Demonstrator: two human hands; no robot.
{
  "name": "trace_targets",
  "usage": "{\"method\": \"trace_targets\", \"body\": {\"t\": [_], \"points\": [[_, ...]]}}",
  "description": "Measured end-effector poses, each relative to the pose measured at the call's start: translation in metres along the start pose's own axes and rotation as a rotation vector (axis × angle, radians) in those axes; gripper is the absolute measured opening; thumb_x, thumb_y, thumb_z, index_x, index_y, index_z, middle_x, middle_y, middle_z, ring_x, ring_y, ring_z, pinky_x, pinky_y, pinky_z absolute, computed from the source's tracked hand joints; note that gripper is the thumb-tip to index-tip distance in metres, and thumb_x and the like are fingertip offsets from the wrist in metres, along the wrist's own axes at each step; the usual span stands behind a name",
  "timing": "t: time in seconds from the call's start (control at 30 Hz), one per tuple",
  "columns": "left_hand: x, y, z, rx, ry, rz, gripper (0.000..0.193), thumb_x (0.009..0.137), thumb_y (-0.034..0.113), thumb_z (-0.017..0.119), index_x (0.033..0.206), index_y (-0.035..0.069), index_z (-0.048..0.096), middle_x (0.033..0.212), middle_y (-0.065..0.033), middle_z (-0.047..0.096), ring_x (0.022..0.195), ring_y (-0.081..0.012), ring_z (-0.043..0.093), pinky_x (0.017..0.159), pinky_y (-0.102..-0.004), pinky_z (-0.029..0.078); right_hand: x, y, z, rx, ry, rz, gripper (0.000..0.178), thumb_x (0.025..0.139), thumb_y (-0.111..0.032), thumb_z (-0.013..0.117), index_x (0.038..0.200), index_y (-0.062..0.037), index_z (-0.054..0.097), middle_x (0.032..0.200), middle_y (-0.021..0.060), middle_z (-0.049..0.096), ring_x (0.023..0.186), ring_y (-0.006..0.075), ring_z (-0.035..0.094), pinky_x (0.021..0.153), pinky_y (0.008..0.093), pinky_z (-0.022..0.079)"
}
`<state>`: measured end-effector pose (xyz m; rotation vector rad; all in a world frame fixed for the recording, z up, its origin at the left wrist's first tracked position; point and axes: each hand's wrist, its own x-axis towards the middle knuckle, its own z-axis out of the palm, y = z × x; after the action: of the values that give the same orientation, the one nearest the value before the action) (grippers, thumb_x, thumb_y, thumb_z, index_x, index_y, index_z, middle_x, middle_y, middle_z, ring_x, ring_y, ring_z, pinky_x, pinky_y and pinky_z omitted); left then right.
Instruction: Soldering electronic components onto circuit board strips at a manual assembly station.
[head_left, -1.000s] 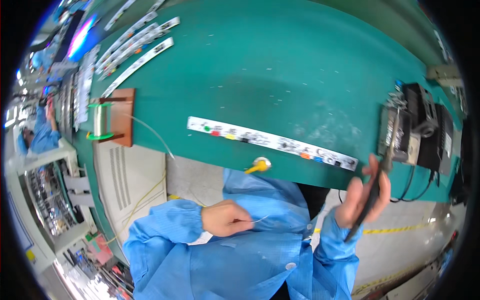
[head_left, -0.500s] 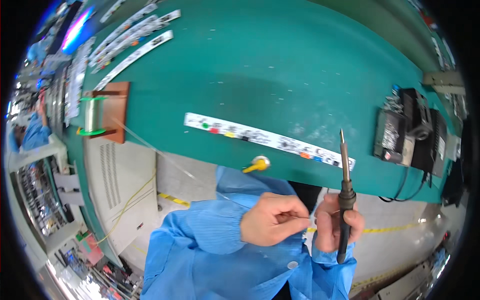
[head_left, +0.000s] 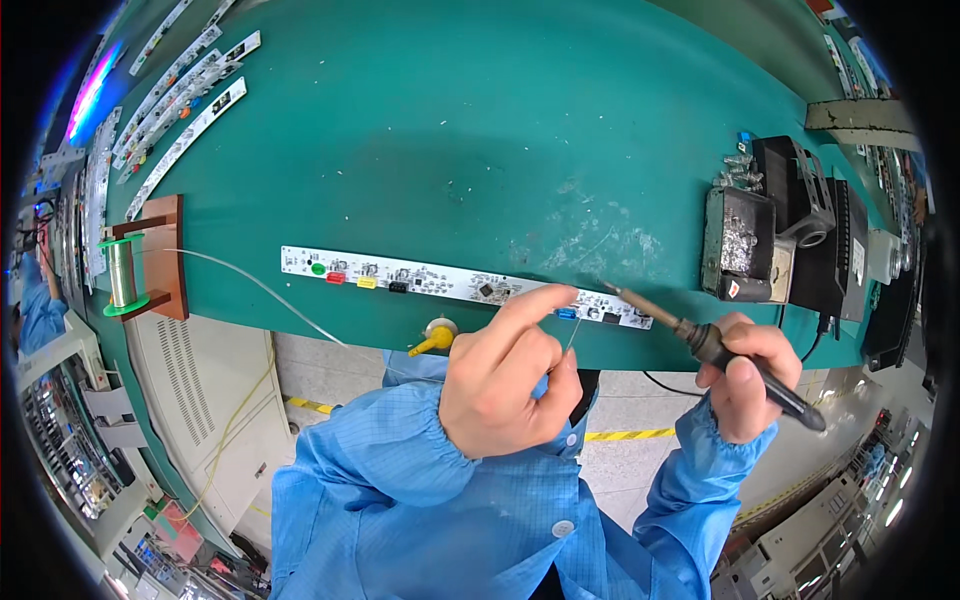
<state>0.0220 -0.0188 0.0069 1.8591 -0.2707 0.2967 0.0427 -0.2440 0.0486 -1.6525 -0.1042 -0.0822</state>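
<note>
A long white circuit board strip (head_left: 430, 281) with small coloured connectors lies along the near edge of the green table. My left hand (head_left: 508, 382) is over its right half, index finger stretched to the board near a blue connector (head_left: 567, 313). Thumb and other fingers pinch thin solder wire (head_left: 270, 280), whose end sticks up toward the board. The wire runs back to a spool (head_left: 122, 276) at the left. In my right hand (head_left: 750, 385) is a soldering iron (head_left: 712, 347), tilted with its tip just above the board's right part; contact cannot be made out.
The spool sits on a brown wooden stand (head_left: 170, 262). A yellow clip-like piece on a round metal stud (head_left: 434, 338) is at the table's front edge. Black soldering equipment (head_left: 738, 245) stands at the right. More white board strips (head_left: 188, 145) lie at the upper left.
Both hands have moved up from in front of the table to the board. My left index finger has stretched out. The iron has swung from upright to tilted left, its tip over the board.
</note>
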Motion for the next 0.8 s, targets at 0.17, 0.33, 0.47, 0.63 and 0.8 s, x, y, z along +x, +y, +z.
{"method": "trace_targets", "body": {"t": [0.17,0.33,0.47,0.63,0.8], "points": [[-0.002,-0.009,0.003,-0.02,0.008,0.02,0.022,0.063,-0.009,0.066,0.068,0.001,0.047,0.104,-0.0227,0.062,0.053,-0.0186,0.058,0.047,-0.0289,0.046,0.012,0.004,-0.005,0.006,-0.129,0.095,0.026,0.082,-0.022,0.07,0.086,0.0024,0.065,0.064,0.0102,0.06,0.049,0.014,0.056,0.045,0.0251,0.042],[-0.002,-0.009,0.003,0.002,-0.012,0.02,0.02,0.066,-0.009,0.065,0.068,0.0,0.048,0.105,-0.0241,0.062,0.053,-0.0153,0.056,0.048,-0.0269,0.045,0.012,0.007,-0.01,-0.018,-0.18,0.119,0.025,0.079,-0.018,0.063,0.09,0.0043,0.063,0.073,0.0144,0.057,0.047,0.0145,0.05,0.043,0.024,0.04],[-0.003,-0.009,0.003,0.014,-0.028,-0.01,0.019,0.068,-0.01,0.064,0.067,0.0,0.048,0.106,-0.0245,0.063,0.053,-0.0121,0.054,0.049,-0.0249,0.043,0.012,0.005,-0.009,-0.032,-0.161,0.201,0.023,0.078,-0.016,0.064,0.09,0.0042,0.063,0.076,0.0146,0.058,0.047,0.0147,0.051,0.044,0.0237,0.042],[-0.003,-0.007,0.006,0.054,-0.018,-0.012,0.019,0.067,-0.01,0.066,0.066,-0.001,0.05,0.105,-0.0229,0.063,0.054,-0.0117,0.055,0.048,-0.0243,0.044,0.012,0.005,-0.012,-0.031,-0.144,0.287,0.022,0.078,-0.015,0.065,0.09,0.004,0.063,0.081,0.0153,0.06,0.047,0.0152,0.052,0.045,0.0239,0.043],[-0.003,-0.008,0.007,0.064,-0.016,-0.004,0.018,0.067,-0.011,0.067,0.068,-0.002,0.052,0.105,-0.0226,0.063,0.055,-0.0119,0.056,0.048,-0.0238,0.046,0.015,-0.002,-0.006,0.003,-0.042,0.341,0.014,0.075,-0.002,0.061,0.086,0.0039,0.068,0.075,0.0121,0.066,0.055,0.0145,0.06,0.052,0.0246,0.049]]}}
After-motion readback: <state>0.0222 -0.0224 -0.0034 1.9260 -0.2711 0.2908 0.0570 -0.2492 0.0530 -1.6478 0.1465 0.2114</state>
